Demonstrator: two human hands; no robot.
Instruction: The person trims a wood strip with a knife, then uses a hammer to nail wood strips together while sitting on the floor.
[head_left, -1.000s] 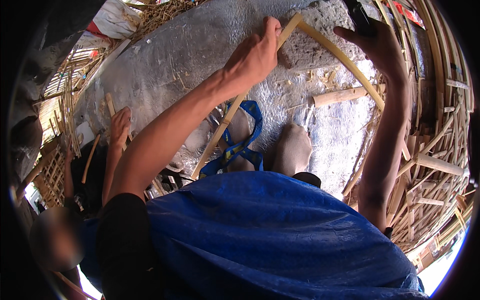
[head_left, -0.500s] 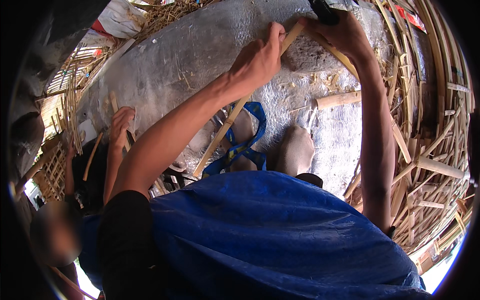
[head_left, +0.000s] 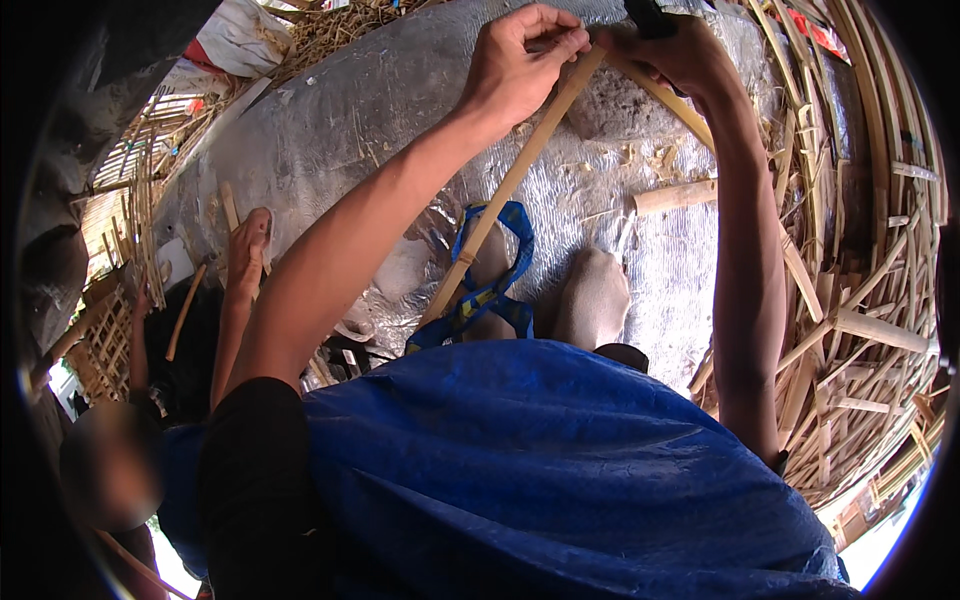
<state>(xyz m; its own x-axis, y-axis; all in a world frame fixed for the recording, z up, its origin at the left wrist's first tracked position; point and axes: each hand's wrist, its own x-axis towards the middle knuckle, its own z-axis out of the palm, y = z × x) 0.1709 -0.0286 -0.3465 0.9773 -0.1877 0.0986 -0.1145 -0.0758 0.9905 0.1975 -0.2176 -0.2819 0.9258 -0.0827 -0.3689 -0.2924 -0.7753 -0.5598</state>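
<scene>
Two pale bamboo strips meet in an upside-down V near the top of the view. The left strip (head_left: 520, 170) slants down over a blue patterned strap (head_left: 518, 235) toward my lap; the right one (head_left: 672, 105) passes behind my right wrist. At the peak, my left hand (head_left: 525, 60) is closed, thumb and fingertips pinched together beside the strip ends. Whatever lies in that pinch is too small to make out. Wrapped around a black-handled tool (head_left: 650, 18), my right hand (head_left: 675, 55) also presses at the strips' meeting point. The tool's working end is mostly hidden.
A silvery sheet (head_left: 340, 120) covers the ground, with a stone-like lump (head_left: 620, 110) and a short bamboo piece (head_left: 675, 197) on it. Cut bamboo strips (head_left: 870, 370) pile up at right. At left, another person's hand (head_left: 248, 245) holds a stick. Blue tarp (head_left: 560, 450) covers my lap.
My left hand has come off the left strip and moved up to the peak, its fingers now pinched there. The left strip's lower end has shifted slightly right. My right hand stays nearly in place.
</scene>
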